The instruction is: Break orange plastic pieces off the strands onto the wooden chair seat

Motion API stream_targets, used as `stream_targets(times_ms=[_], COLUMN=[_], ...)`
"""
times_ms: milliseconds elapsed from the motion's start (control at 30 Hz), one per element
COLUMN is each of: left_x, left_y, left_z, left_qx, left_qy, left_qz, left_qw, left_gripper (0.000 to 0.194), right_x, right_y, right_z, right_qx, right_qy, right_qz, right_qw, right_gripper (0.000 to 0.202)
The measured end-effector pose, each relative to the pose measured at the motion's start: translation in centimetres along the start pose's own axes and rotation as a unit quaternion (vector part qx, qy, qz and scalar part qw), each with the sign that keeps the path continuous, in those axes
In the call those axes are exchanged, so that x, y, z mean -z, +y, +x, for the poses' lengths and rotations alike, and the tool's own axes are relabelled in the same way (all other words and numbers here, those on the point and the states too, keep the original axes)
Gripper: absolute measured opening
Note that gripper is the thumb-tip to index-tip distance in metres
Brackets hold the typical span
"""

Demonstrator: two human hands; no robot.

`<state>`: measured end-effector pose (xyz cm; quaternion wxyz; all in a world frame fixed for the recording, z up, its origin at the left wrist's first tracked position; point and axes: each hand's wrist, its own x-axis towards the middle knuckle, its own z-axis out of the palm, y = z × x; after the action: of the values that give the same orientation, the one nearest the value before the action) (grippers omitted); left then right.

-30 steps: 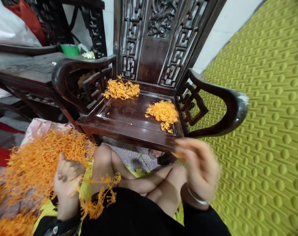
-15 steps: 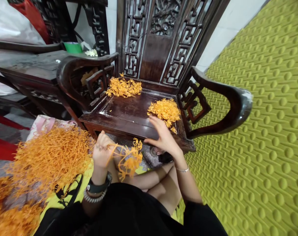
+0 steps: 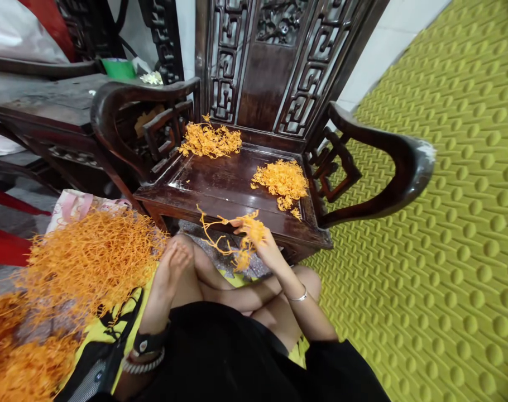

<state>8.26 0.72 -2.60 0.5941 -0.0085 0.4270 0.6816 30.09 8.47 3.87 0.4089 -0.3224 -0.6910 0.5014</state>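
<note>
My right hand (image 3: 266, 245) is closed around a loose bunch of orange strands (image 3: 246, 237), held in the air before the chair's front edge. Thin stems stick out from the bunch to the left, and knobbly, branched clumps cover part of my fingers. My left hand (image 3: 176, 261) holds nothing, its fingers loosely apart above my knee. On the dark wooden chair seat (image 3: 220, 184) lie two small orange piles: one pile (image 3: 210, 139) at the back left, the other pile (image 3: 283, 181) at the right. Both look branched and curly.
A large heap of long orange strands (image 3: 95, 262) rises from a pale bag (image 3: 67, 207) at the left, with another orange heap (image 3: 32, 363) nearer me. Carved armrests (image 3: 388, 206) flank the seat. Yellow bumpy matting (image 3: 446, 251) lies right. A green container (image 3: 119, 68) stands on a side table.
The orange bunch has passed from my left hand to my right, which has closed on it. My left hand has opened and shifted slightly downward.
</note>
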Motion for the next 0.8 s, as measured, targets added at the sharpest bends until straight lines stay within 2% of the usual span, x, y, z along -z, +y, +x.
stream_targets(times_ms=[67,100,133,200,267,333,400,500,567,667,733,800], left_x=[-0.1,-0.6,-1.5,-3.6,-5.6,-6.7,-7.0,-6.5,-6.0,-5.4,-5.2,-5.2], left_y=[1.0,1.6,2.1,2.7,2.7,2.1,1.2,-0.2,-0.9,-1.5,-1.9,-2.2], left_z=[-1.2,-2.1,-2.9,-4.2,-4.6,-3.9,-2.9,-1.7,-1.3,-1.1,-1.0,-0.9], left_qx=[-0.157,-0.231,-0.282,-0.315,-0.294,-0.257,-0.228,-0.164,-0.100,-0.021,0.010,0.032], left_qy=[-0.013,-0.041,-0.083,-0.173,-0.251,-0.288,-0.291,-0.291,-0.300,-0.302,-0.294,-0.283], left_qz=[0.080,0.134,0.189,0.291,0.365,0.388,0.359,0.289,0.261,0.239,0.213,0.176], left_qw=[0.984,0.963,0.937,0.886,0.847,0.837,0.857,0.897,0.912,0.923,0.932,0.942], left_gripper=[0.016,0.018,0.022,0.038,0.044,0.033,0.020,0.013,0.016,0.026,0.029,0.024], right_x=[0.0,-0.2,-0.5,-1.3,-1.9,-2.1,-1.7,-0.8,-0.3,-0.3,-0.7,-1.4], right_y=[0.1,0.1,0.1,0.1,-0.1,-0.3,-0.3,0.1,0.5,1.0,1.1,1.3], right_z=[0.0,0.0,-0.1,-0.5,-0.8,-1.0,-1.1,-1.3,-1.6,-2.0,-2.2,-2.3], right_qx=[0.006,0.009,0.010,0.001,-0.027,-0.044,-0.041,-0.064,-0.097,-0.151,-0.179,-0.176], right_qy=[-0.042,-0.069,-0.096,-0.142,-0.172,-0.170,-0.139,-0.074,-0.030,0.012,0.029,0.047], right_qz=[-0.055,-0.078,-0.092,-0.092,-0.057,-0.018,-0.008,-0.015,0.022,0.137,0.196,0.195], right_qw=[0.998,0.995,0.991,0.986,0.983,0.984,0.989,0.995,0.995,0.979,0.964,0.964], right_gripper=[0.038,0.040,0.042,0.047,0.052,0.052,0.048,0.028,0.019,0.018,0.021,0.020])
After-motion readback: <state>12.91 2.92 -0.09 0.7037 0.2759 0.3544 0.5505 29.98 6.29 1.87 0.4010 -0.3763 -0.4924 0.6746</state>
